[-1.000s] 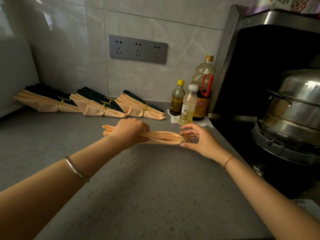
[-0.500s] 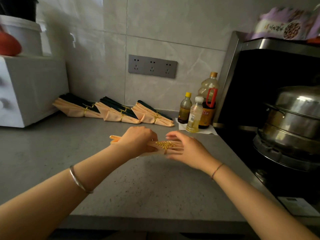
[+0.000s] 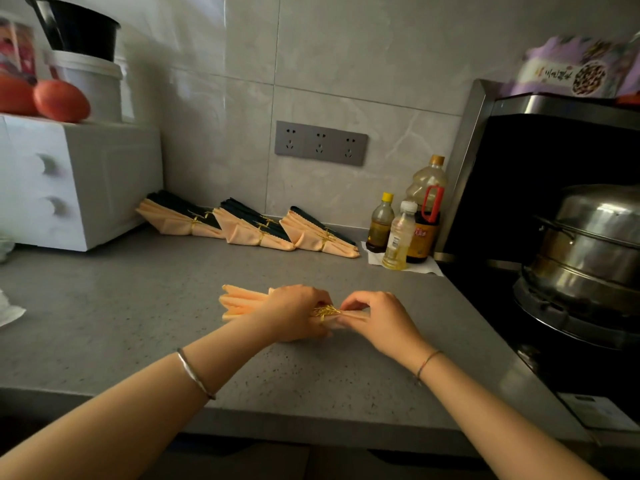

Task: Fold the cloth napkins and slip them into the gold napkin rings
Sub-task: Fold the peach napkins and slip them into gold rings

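Two hands held the pleated peach cloth napkin point(image 3: 242, 301), lying left-to-right: left hand point(image 3: 294, 311) gripped its middle, right hand point(image 3: 377, 320) pinched its end beside the leafy gold ring point(image 3: 325, 311).

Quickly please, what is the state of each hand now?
Left hand: closed, gripping the folded peach napkin.
Right hand: closed, pinching the same napkin's end beside the gold ring.

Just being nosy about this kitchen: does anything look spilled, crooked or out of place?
Nothing serious. The ringed napkin bundles lie in a neat row by the wall, the bottles stand upright, and no spill shows. Only oddity: red fruit sits atop the white appliance.
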`<state>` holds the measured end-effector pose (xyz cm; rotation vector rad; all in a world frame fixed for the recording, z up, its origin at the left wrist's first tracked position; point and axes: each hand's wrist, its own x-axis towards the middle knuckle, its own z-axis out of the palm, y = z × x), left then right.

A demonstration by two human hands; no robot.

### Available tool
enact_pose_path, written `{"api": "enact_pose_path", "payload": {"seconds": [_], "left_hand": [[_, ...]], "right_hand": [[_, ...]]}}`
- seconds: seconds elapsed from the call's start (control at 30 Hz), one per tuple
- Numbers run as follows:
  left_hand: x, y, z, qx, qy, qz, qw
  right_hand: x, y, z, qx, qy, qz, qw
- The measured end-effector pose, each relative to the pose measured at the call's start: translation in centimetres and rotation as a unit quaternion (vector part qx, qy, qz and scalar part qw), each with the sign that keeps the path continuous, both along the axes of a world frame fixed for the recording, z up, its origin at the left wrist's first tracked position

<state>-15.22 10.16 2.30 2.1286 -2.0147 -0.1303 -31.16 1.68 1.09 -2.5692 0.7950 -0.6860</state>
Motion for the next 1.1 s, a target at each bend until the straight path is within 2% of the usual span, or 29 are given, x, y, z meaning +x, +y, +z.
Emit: {"api": "enact_pose_path", "payload": {"seconds": [0.33, 0.43, 0.53, 0.6, 0.73, 0.97, 1.1], "left_hand": [[1.9, 0.4, 1.0, 0.021, -0.093, 0.002, 0.995], [4.3, 1.0, 1.0, 0.027, -0.090, 0.018, 0.995], [7.5, 1.7, 1.2, -0.015, -0.074, 0.047, 0.996], [9.1, 1.4, 0.8, -0.061, -0.026, 0.072, 0.995], [11.1, -0.8, -0.7, -0.119, 0.138, 0.069, 0.981], [13.7, -8.3, 0.6, -0.242, 0.264, 0.086, 0.930], [16.3, -13.3, 0.6, -0.275, 0.290, 0.114, 0.909]], "right_hand": [[0.3, -0.5, -0.5, 0.043, -0.024, 0.005, 0.999], [0.1, -1.6, -1.0, 0.083, -0.038, 0.000, 0.996], [-0.1, -3.5, -2.1, 0.133, -0.067, -0.020, 0.989], [0.2, -4.6, -2.8, 0.154, -0.086, -0.035, 0.984], [1.8, -6.8, -3.7, 0.193, -0.120, -0.040, 0.973], [6.6, -13.7, -3.1, 0.197, -0.216, -0.076, 0.953], [10.4, -19.1, -2.2, 0.168, -0.215, -0.068, 0.960]]}}
